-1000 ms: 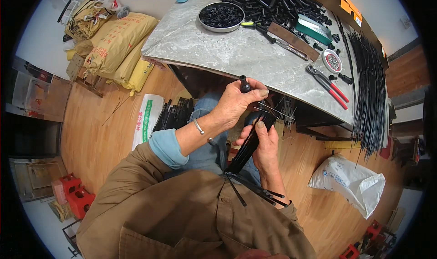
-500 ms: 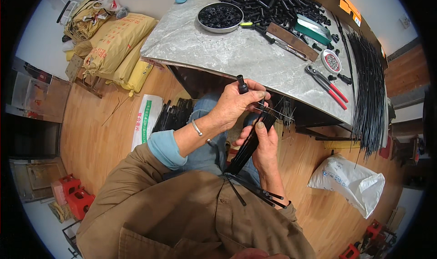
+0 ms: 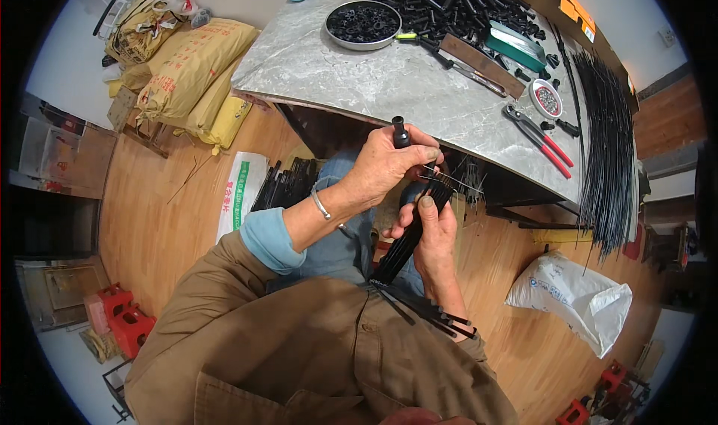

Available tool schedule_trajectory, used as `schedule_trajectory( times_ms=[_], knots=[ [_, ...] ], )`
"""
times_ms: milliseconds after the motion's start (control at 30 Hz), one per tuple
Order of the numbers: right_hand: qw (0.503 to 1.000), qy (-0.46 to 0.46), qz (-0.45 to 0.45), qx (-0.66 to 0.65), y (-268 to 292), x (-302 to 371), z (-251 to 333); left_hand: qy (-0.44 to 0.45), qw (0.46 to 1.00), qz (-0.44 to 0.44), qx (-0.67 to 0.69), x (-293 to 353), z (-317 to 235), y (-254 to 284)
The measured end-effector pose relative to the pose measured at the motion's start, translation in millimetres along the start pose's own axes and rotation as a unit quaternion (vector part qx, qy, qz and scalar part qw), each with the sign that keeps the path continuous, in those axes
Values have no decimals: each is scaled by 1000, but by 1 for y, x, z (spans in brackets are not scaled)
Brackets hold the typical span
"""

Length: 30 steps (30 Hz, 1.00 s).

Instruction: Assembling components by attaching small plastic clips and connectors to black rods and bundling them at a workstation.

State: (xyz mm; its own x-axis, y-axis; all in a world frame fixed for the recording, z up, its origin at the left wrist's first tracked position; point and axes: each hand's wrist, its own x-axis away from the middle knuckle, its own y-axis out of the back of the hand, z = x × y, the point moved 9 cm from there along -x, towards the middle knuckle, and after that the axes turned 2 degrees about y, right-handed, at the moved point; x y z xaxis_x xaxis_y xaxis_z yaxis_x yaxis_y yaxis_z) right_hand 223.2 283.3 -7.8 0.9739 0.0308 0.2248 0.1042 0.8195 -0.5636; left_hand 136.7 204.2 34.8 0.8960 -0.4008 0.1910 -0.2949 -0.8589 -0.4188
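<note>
Above my lap, my left hand (image 3: 389, 165) is closed around a short black plastic sleeve with a flared end (image 3: 401, 131), which sticks up past the fingers. Its fingertips meet thin wires at the upper end of a bundle of black rods (image 3: 404, 251). My right hand (image 3: 436, 234) is wrapped around that bundle, its thumb lying over the rods. The bundle slants down to my jacket, where several rod ends (image 3: 445, 323) fan out near my right wrist. What the left fingertips pinch is partly hidden.
The grey table (image 3: 299, 66) ahead carries a heap of black plastic parts (image 3: 456, 10), a round dish of small black parts (image 3: 363, 24), red-handled pliers (image 3: 540, 142) and long black wires (image 3: 604, 141). A white sack (image 3: 572, 302) lies on the floor at right; brown sacks (image 3: 196, 74) are stacked at left.
Both hands stay in nearly the same place. The black sleeve has tipped slightly more upright, and the rod bundle's lower ends have shifted a little to the right.
</note>
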Motion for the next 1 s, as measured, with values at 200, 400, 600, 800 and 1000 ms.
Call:
schedule_trajectory(
  times_ms=[200, 400, 600, 800, 1000],
  knots=[
    [1000, 0, 0, 2, -2, 2, 1, 0, 1000, 0, -1, 1, -2, -3],
    [991, 48, -22, 121, 0, -2, 15, -2, 1000, -7, -18, 1, -1, 3],
    [989, 71, -33, 127, 2, 0, 22, 19, 999, -31, -36, 1, 0, 9],
    [987, 82, -47, 128, 6, -2, 23, 62, 994, -8, -91, 26, 19, 14],
    [960, 146, -44, 234, 6, -2, 35, 28, 995, -27, -97, 24, 19, 14]
  ],
)
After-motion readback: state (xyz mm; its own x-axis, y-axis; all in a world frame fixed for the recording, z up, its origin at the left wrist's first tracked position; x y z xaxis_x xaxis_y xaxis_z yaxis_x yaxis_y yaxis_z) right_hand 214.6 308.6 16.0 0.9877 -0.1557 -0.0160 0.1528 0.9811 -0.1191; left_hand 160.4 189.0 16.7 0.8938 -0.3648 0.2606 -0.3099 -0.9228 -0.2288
